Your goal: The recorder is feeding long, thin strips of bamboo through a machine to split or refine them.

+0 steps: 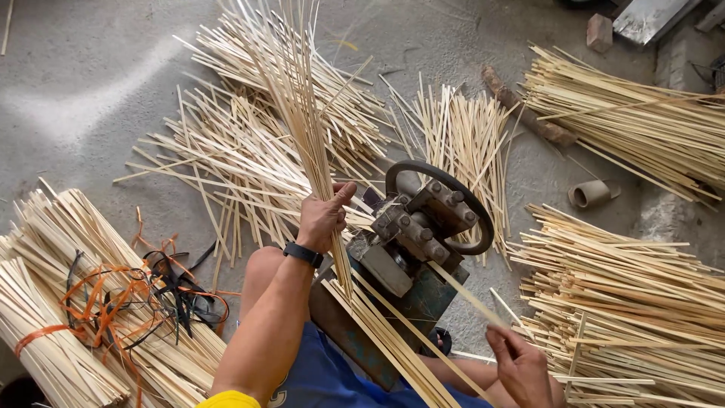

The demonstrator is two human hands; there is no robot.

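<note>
My left hand (323, 215), with a black band on the wrist, grips a long bundle of pale bamboo strips (298, 106) that slants from the top of the view down over my lap. Just right of it stands a small metal splitting machine (411, 242) with a dark hand wheel (442, 204) and bolted blocks. My right hand (519, 363), low at the right, pinches a single thin bamboo strip (464, 295) that runs up into the machine's right side. My knee and blue shorts show below the machine.
Loose bamboo strips (226, 151) lie scattered on the concrete floor. Stacked strips (627, 287) sit at the right and far right. Tied bundles (68, 302) with orange and black straps (143, 295) lie at the left. A short tube (590, 194) and a brick (600, 32) lie beyond.
</note>
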